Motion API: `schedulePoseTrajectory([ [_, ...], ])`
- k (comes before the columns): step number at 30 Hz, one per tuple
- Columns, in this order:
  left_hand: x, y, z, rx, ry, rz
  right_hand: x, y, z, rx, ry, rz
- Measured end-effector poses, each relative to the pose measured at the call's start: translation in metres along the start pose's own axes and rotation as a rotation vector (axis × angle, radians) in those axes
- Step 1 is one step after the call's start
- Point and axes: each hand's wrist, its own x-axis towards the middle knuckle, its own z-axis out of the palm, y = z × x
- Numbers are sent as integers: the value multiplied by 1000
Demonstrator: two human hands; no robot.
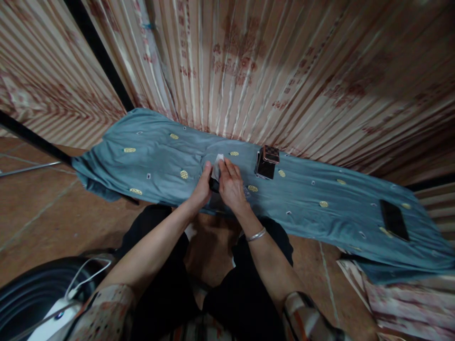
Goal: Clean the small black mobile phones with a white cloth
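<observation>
My left hand [202,188] grips a small dark object [213,184] from its left side, low over the blue-green cloth [163,156]. Fingers and palm cover most of that object, so its kind is hidden. From the right, my right hand [232,185] presses a whitish tissue or wipe [217,166] against its top. A crumpled bit of clear plastic [246,192] lies just right of my right wrist. Farther right stands a small dark case [266,168] with a brown checkered, copper-edged piece [270,154] on its upper part.
A black phone [394,219] lies flat near the right end of the cloth-covered surface. Patterned curtains [241,66] hang along its far side, and a black pole [99,52] slants at the left. A white power strip [57,319] rests on a black ribbed round thing [21,293] at lower left.
</observation>
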Motion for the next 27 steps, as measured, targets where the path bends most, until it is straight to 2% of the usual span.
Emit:
schedulePoseTrajectory([
  [5,-6,11,5,26,-4,47,-1,3,3,2,-20,18],
  [11,-5,15,1,15,-1,30,-4,5,2,-2,-56,37],
  [21,0,25,-9,27,57,51,-24,-14,10,61,-86,-113],
  [27,-3,17,-10,4,14,47,-16,2,7,100,-30,-50],
])
